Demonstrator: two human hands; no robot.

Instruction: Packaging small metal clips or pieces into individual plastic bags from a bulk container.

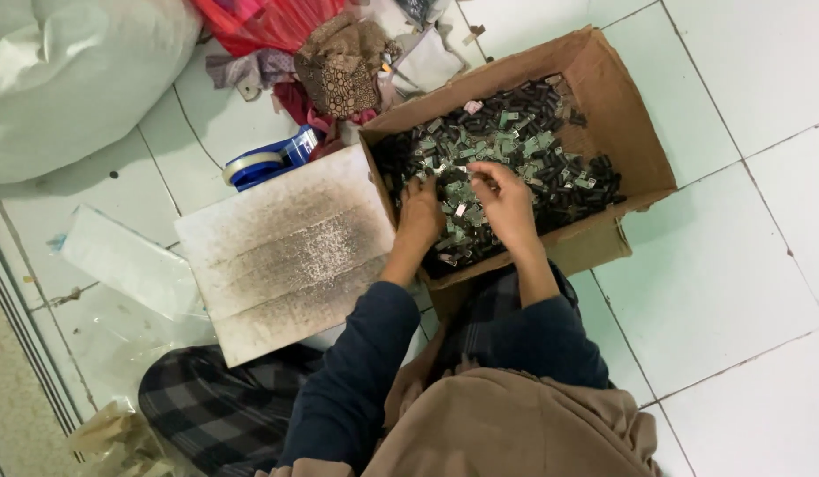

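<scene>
Right hand (506, 199) pinches small metal clips (480, 150) in cardboard box (617, 106).

The floor (736, 265) is laid with large, pale, glossy tiles, dark grout lines running diagonally across the view. Light is soft and even. At the left edge runs a ribbed metal threshold strip (25, 318) — beyond it, a beige mat-like surface (7, 397). A big white sack (74, 71) slumps in the upper left corner, with a heap of crumpled cloth (321, 53) beside it.
</scene>
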